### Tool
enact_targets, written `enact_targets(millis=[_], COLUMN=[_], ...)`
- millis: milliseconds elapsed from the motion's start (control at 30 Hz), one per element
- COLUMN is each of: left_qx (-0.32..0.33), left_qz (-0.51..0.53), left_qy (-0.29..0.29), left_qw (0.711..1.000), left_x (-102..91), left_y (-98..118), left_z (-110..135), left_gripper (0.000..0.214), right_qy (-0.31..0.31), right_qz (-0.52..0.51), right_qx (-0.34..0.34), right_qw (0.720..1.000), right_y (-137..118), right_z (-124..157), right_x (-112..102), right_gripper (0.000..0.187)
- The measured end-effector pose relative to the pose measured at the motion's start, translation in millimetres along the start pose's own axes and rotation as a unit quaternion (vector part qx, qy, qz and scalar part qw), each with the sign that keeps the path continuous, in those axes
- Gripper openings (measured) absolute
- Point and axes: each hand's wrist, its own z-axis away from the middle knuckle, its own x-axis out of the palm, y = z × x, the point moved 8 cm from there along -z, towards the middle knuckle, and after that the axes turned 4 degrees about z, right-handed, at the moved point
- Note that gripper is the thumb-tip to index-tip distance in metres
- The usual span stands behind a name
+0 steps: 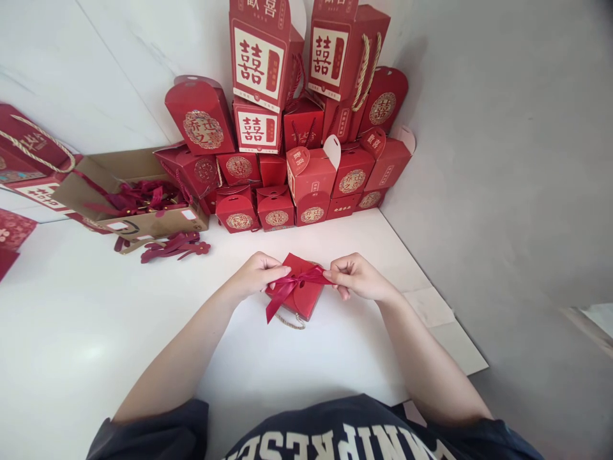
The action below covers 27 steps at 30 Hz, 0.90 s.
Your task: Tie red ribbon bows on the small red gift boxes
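Observation:
A small red gift box [310, 297] rests on the white table in front of me. Across its top runs a dark-red satin ribbon [282, 298], knotted near the middle with one tail hanging toward me. On the left side, my left hand [261, 273] pinches the ribbon between thumb and fingers. My right hand [353, 276] grips the ribbon on the other side, and the ribbon is drawn out between the two hands. A twisted cord handle [292, 321] sticks out from under the box's near edge.
Behind the box, several red gift boxes [275, 209] are stacked against the wall. To the left stands an open cardboard box [138, 223] holding dark-red ribbons [148, 193]. More ribbons with flower ends [175, 248] lie before it. A grey wall [502, 160] borders the table's right edge.

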Motion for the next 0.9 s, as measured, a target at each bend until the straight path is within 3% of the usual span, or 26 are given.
enact_targets(millis=[133,267,467,600,800,900], left_qx=[0.004,0.022,0.086,0.101,0.096,0.088], left_qz=[-0.003,0.008,-0.034,-0.052,-0.104,-0.117], left_qy=[-0.003,-0.037,-0.068,-0.088,-0.041,-0.011], left_qw=[1.0,0.999,0.993,0.99,0.989,0.989], left_x=[5.2,10.9,10.8,13.4,13.9,14.1], left_y=[6.2,11.5,18.6,20.4,21.2,21.2], left_z=[4.4,8.0,9.9,10.2,9.4,10.1], left_gripper=[0.046,0.047,0.046,0.042,0.047,0.05], right_qy=[-0.025,-0.05,0.055,0.065,0.063,0.033], right_qz=[-0.054,-0.039,0.091,0.092,0.091,0.077], right_qx=[0.016,0.024,-0.009,0.011,0.029,0.034], right_qw=[0.998,0.998,0.994,0.994,0.993,0.996], right_y=[-0.5,-4.5,-12.4,-7.9,-4.3,-2.5], right_z=[1.9,4.8,5.4,4.2,4.0,4.0], right_x=[4.2,10.9,4.9,6.9,5.7,10.1], right_gripper=[0.04,0.038,0.04,0.043,0.043,0.044])
